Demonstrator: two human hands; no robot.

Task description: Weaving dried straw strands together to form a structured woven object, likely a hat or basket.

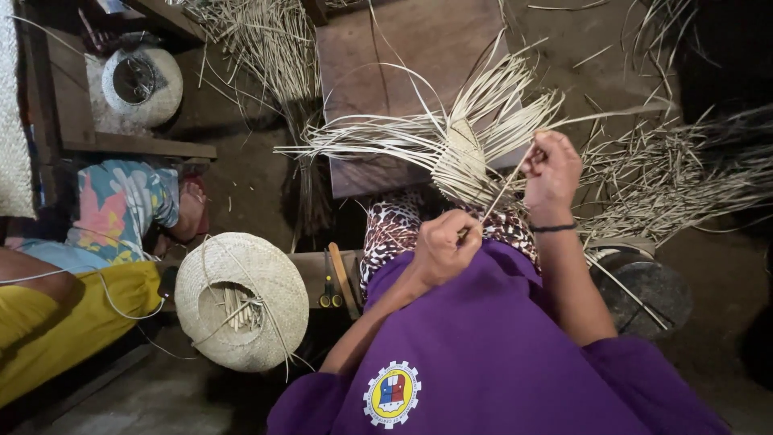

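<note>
One pale strip [503, 187] is pinched at both ends: its lower end by the closed left hand [445, 246], its upper end by the right hand [551, 165]. It is kept taut beside the half-woven piece [460, 157] propped on the lap, strands fanned outward.

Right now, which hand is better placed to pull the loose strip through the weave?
Probably right. The right hand pinches the strip by the half-woven piece; the left hand grips its lower end.
</note>
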